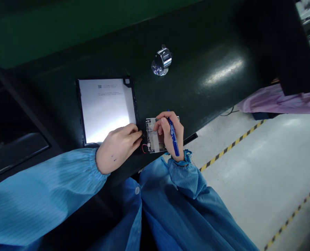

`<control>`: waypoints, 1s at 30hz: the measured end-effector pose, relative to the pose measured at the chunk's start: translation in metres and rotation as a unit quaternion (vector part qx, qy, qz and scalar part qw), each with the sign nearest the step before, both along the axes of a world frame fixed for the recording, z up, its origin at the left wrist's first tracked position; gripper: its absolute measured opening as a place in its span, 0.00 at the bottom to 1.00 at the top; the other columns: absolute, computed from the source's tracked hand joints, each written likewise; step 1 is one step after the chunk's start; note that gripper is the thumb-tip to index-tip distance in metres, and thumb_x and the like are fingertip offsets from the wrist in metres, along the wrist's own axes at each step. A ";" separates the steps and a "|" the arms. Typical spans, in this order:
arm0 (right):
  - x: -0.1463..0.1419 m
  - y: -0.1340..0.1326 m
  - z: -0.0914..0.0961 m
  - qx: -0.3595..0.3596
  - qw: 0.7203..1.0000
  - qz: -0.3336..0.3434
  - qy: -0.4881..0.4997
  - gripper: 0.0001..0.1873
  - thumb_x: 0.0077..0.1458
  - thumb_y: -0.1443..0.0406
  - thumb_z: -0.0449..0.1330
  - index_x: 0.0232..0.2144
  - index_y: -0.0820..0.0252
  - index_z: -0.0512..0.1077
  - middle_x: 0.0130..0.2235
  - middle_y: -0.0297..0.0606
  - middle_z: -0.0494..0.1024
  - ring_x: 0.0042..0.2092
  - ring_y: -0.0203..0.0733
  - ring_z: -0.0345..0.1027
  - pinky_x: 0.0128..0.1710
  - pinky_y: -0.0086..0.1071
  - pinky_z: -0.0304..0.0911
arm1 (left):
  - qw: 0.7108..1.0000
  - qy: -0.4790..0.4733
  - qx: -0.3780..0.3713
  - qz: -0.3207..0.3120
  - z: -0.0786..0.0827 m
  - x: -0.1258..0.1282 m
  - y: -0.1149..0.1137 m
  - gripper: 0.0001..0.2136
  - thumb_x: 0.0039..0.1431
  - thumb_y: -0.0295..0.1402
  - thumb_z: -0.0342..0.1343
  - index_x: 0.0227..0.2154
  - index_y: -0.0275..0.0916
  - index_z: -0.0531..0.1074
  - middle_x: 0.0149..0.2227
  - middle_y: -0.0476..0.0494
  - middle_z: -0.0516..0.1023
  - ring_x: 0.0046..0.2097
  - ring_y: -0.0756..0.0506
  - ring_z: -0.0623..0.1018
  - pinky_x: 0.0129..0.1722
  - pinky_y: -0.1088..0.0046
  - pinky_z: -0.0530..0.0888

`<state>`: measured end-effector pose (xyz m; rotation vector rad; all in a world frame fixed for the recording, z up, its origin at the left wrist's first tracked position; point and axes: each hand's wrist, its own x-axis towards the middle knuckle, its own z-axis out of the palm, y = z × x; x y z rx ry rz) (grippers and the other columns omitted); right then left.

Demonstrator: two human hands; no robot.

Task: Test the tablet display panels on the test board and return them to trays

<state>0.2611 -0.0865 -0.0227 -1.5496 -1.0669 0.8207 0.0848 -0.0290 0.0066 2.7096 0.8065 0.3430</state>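
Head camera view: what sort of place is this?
Probably an electronics workshop or factory: there's a circuit board on the dark bench, a blue smock, and striped tape on the floor.

Legible text: none | panel [108, 108] print, counter [163, 59] digits, pen [173, 137] lettering (all too small)

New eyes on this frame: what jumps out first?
Probably the bright white panel on the dark bench, left of centre, with the left hand by its near right corner. Next, the blue pen in the right hand, over a circuit board near the bench edge. Then the shiny metal counter farther back.
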 end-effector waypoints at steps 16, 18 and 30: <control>0.015 -0.002 0.007 -0.023 0.990 0.128 -0.062 0.10 0.59 0.64 0.59 0.45 0.54 0.66 0.33 0.29 0.74 0.31 0.33 0.68 0.34 0.29 0.64 | 1.000 -0.008 0.006 -0.023 0.001 0.006 0.001 0.14 0.67 0.26 0.47 0.31 0.33 0.78 0.35 0.42 0.79 0.33 0.46 0.79 0.32 0.71 0.76; 0.018 -0.002 0.007 -0.020 0.986 0.153 -0.066 0.14 0.56 0.67 0.61 0.45 0.54 0.66 0.32 0.28 0.72 0.30 0.32 0.67 0.34 0.28 0.64 | 0.999 -0.005 0.018 -0.031 0.000 0.006 0.001 0.13 0.66 0.25 0.48 0.31 0.32 0.78 0.35 0.40 0.78 0.33 0.44 0.79 0.32 0.68 0.77; 0.019 0.000 0.004 -0.028 0.979 0.176 -0.093 0.17 0.54 0.70 0.61 0.46 0.53 0.66 0.32 0.27 0.71 0.31 0.32 0.66 0.35 0.28 0.64 | 0.998 0.043 0.020 -0.028 0.004 0.009 0.000 0.10 0.62 0.23 0.51 0.33 0.30 0.78 0.36 0.36 0.77 0.35 0.39 0.78 0.33 0.61 0.77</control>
